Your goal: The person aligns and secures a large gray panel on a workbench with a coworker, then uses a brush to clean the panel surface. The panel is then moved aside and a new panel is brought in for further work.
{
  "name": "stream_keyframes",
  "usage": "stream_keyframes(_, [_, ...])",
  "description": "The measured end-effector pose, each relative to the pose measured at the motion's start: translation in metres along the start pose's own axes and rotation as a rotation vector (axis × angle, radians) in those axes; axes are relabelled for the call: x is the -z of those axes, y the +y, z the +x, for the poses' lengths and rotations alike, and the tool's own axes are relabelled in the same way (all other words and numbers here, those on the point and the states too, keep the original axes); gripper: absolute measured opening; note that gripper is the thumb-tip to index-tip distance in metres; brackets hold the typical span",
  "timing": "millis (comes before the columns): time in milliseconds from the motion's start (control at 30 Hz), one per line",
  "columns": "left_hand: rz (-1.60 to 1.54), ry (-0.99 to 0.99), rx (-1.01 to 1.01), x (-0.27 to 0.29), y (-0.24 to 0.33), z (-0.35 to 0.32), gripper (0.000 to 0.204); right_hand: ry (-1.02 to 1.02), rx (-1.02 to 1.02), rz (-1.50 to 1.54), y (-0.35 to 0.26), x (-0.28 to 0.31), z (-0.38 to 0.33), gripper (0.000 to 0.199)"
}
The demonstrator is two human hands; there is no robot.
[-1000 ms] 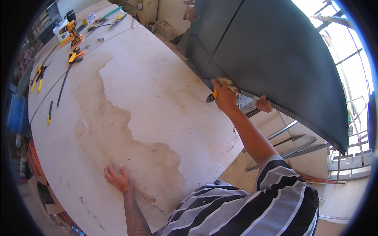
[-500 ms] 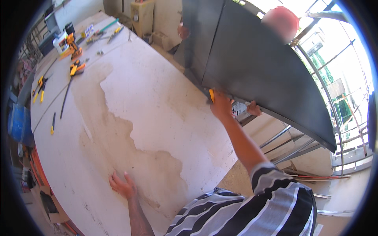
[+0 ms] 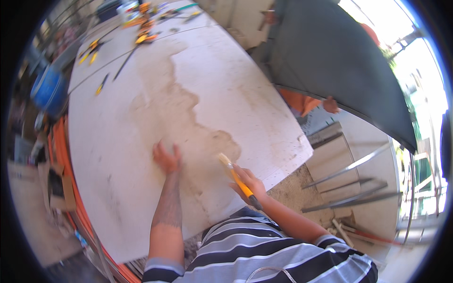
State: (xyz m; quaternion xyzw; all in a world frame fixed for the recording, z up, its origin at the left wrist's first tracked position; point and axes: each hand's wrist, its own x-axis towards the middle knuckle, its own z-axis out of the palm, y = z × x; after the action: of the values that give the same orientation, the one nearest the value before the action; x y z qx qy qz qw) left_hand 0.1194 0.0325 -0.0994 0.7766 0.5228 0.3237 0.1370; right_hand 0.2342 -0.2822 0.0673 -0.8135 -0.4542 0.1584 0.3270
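My right hand [image 3: 248, 183] is closed around the yellow handle of a paintbrush [image 3: 243, 185], near the front edge of the white tabletop [image 3: 226, 94]. The brush's pale bristles point away from me, over the brown stain [image 3: 179, 132] on the top. My left hand [image 3: 166, 159] lies on that stain with its fingers apart, holding nothing. Beyond the table's right side, a co-worker's hand [image 3: 331, 105] is at the lower edge of a large dark grey panel [image 3: 330, 61], which hides most of that person.
Toward the far left of the table lie yellow-and-black pliers [image 3: 93, 50], a bar clamp [image 3: 128, 59] and a small yellow-and-black tool [image 3: 102, 84]. An orange power drill [image 3: 145, 23] is farther back. A blue drum [image 3: 49, 90] stands left; metal bars [image 3: 351, 167] lie at right.
My right hand has come away from the panel's lower edge and back over the table near me, with the brush. The panel now appears higher and tilted. The view has shifted.
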Motion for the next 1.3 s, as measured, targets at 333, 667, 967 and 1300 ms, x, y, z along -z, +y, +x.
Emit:
stream_keyframes(333, [-0.44, 0.011, -0.117, 0.141, -0.044, -0.049, 0.033, 0.019, 0.199, 0.076, -0.071, -0.03, -0.018, 0.054])
stream_keyframes(667, [-0.257, 0.102, 0.153, 0.325, -0.142, -0.256, 0.026, 0.769, 1.003, 0.389, -0.246, 0.075, 0.021, 0.049])
stream_keyframes(967, [-0.395, 0.371, 0.116, 0.341, -0.106, -0.239, 0.024, 1.136, 0.944, 0.137, -0.312, 0.042, 0.086, 0.043])
stream_keyframes(1300, [-0.392, 0.17, 0.096, 0.327, -0.105, -0.273, 0.025, -0.468, 0.377, 0.104, -0.214, -0.065, -0.014, 0.047])
